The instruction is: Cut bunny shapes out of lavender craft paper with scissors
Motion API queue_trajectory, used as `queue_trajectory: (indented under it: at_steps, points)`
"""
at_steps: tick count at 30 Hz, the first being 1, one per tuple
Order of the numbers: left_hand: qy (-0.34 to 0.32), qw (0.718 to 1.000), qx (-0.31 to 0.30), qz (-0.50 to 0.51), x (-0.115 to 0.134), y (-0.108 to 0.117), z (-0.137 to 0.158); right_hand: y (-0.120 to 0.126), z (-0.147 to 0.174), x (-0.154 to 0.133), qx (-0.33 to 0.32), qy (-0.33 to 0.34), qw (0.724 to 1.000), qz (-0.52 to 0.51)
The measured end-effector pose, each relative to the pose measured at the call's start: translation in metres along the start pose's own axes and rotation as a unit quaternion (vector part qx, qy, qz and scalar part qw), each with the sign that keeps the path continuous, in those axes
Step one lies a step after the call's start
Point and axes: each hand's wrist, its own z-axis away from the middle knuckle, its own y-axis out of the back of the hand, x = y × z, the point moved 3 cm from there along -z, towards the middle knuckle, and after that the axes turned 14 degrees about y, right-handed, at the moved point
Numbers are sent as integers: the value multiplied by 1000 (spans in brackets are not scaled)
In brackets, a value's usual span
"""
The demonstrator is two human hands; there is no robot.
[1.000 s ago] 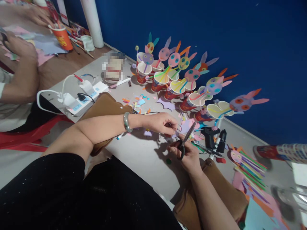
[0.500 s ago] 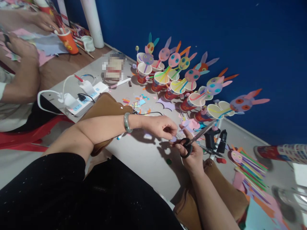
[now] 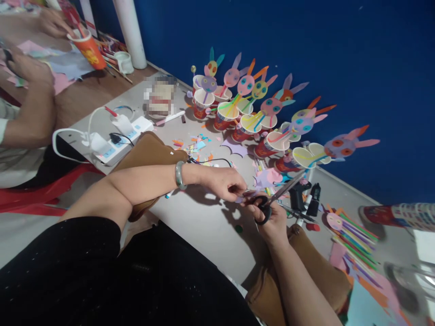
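My left hand (image 3: 224, 182), with a green bangle on its wrist, is closed in a pinch on a small purple paper piece (image 3: 239, 199). Just beside it, my right hand (image 3: 272, 219) is closed around black-handled scissors (image 3: 263, 208), a finger and thumb by the handles. The scissors' blades point up and right, away from the paper. The fingertips of both hands come close together at the purple piece, and part of it is hidden by them. On the table below lies a green paper disc (image 3: 239, 229).
Along the blue wall stand several paper cups (image 3: 227, 113) with paper rabbit heads on straws. Paper scraps (image 3: 268, 177), a black glue gun (image 3: 299, 195) and a power strip (image 3: 125, 142) lie around. Stacked cups (image 3: 394, 215) are at right. At upper left, another person's hand (image 3: 56, 22) touches an orange cup (image 3: 87, 49).
My left hand has shifted slightly left and down with the purple piece. My right fingertips have come over towards it. The other person's orange cup has moved left and tilted more.
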Motion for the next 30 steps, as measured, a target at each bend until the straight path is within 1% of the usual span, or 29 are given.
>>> queue_trajectory:
  at_steps: [2, 6, 9, 13, 16, 20, 22, 25, 27, 30]
  points:
    - [6, 1000, 16, -25, -1, 1, 0, -1, 0, 0, -5, 9, 1000, -9]
    - [58, 986, 101, -119, -6, 9, 1, -2, 2, 1, -15, -1, 999, -30]
    - [61, 982, 122, -132, -6, 12, 0, -3, 1, 1, -30, 5, 999, -28]
    - [5, 993, 88, -75, -3, 7, 0, -4, -2, -2, -67, 29, 997, 1]
    - [-35, 997, 54, -45, -2, 2, 0, -5, -2, -5, -91, 28, 995, 27]
    - [-31, 998, 15, -55, -5, -1, -1, -6, 1, -2, -118, 4, 993, 8]
    - [-32, 997, 17, -70, -5, -1, -1, -5, 2, -1, -121, -3, 993, 2]
    - [-38, 995, 38, -90, -1, 1, 0, -5, 2, 0, -120, -7, 993, -5]
    - [-36, 992, 45, -108, 2, 1, 1, -4, 2, 0, -117, 0, 993, 3]
    - [-24, 989, 37, -141, 4, 1, 2, -4, 1, -2, -111, 23, 993, 22]
